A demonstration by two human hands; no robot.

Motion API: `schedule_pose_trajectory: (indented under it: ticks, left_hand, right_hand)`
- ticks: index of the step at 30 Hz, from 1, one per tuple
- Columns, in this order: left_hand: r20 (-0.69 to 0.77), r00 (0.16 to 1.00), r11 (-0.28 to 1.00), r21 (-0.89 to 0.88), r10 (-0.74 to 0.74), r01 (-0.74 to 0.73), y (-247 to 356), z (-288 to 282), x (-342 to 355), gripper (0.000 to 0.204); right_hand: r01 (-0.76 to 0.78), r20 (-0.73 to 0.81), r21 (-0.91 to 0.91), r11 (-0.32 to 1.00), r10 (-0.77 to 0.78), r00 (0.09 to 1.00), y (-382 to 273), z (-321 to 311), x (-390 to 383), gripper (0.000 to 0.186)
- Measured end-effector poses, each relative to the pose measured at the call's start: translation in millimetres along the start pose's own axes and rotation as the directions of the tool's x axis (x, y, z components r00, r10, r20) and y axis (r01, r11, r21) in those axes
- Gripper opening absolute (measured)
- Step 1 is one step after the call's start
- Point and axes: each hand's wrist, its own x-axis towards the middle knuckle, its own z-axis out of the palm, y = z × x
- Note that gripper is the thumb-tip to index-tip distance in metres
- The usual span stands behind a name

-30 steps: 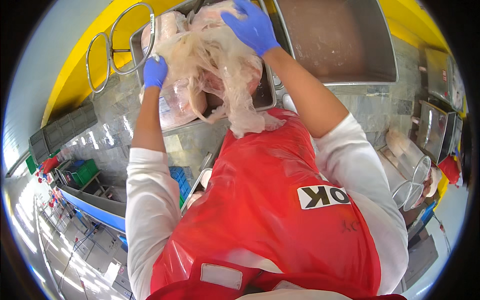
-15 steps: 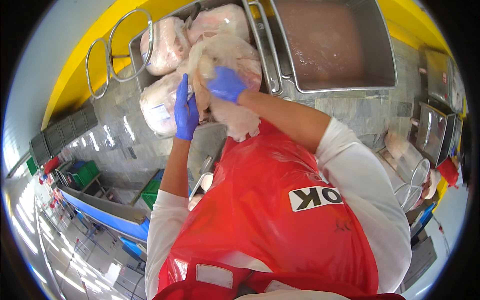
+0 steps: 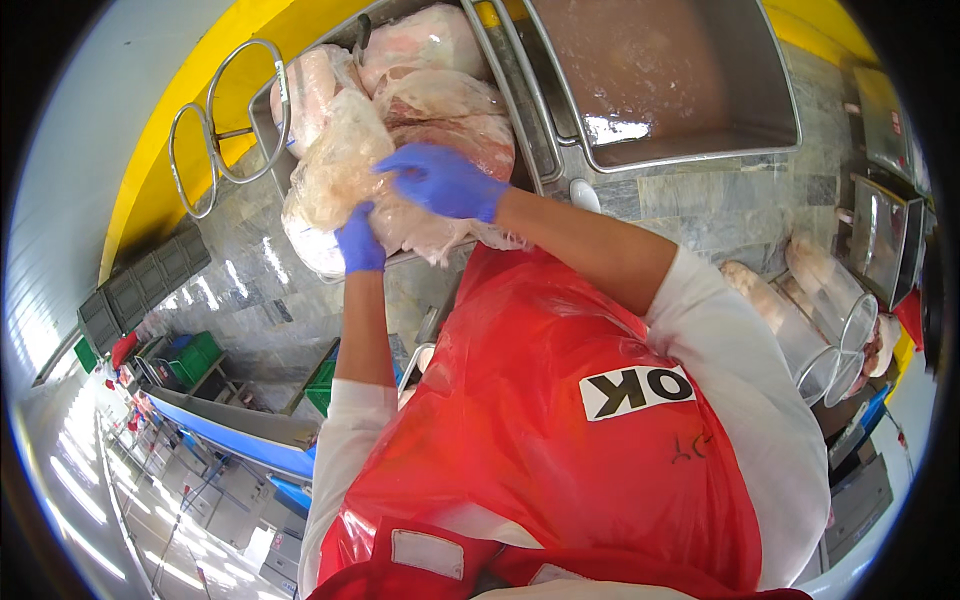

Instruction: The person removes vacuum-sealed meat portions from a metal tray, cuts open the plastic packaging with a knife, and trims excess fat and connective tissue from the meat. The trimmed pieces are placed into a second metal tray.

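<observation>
— Grey floor (image 3: 690, 205) is stretching around two tubs, and a yellow band (image 3: 150, 165) is curving through the upper left of the frame. Where is the meat sitting?

— It's filling the left tub (image 3: 262, 125), top centre of the frame. The right tub (image 3: 770, 110), upper right, is holding reddish liquid.

— What are the hands doing?

— The left hand (image 3: 360, 242) is touching the lower side of the loose film (image 3: 345, 165); its fingers are partly hidden, so I can't tell whether they're gripping. The right hand (image 3: 445, 182) is lying over the film, fingers bent and pointing left. I can't tell there either.

— How far along is it looking?

— Partway, I'm judging. A red block (image 3: 480, 138) just above the right hand is looking partly bared, though clear film seems to be clinging to its upper side.

— And what is left?

— Loose film is lying bunched across the tub's lower left. The upper block (image 3: 420, 45) and the left block (image 3: 305, 90) are both appearing wrapped.
</observation>
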Motion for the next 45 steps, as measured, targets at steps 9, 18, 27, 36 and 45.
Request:
schedule_pose_trajectory:
  ticks: [9,18,27,36,45]
  left_hand:
    - [0.541,0.724,0.818,-0.108,-0.428,0.565,31,16,-24,0.031]
    - [0.584,0.772,0.968,0.137,-0.251,0.211,12,126,8,0.027]
    - [0.864,0.431,0.009,0.444,0.262,-0.896,68,-27,14,0.033]
    - [0.422,0.906,0.912,0.361,0.028,-0.196,46,-108,15,0.025]
    - [0.161,0.981,0.993,0.06,-0.112,0.104,32,-79,-8,0.048]
  right_hand:
    - [-0.143,0.008,-0.7,0.7,0.208,0.978,63,-3,-80,0.036]
    - [-0.287,-0.39,0.579,0.763,0.568,0.725,131,-30,-83,0.028]
    - [-0.252,-0.121,-0.53,0.81,0.222,0.968,24,-4,9,0.019]
    - [-0.233,0.253,-0.481,0.845,0.389,0.886,-54,26,-31,0.02]
    - [-0.203,0.621,-0.191,0.96,0.278,0.733,-22,-16,-45,0.036]
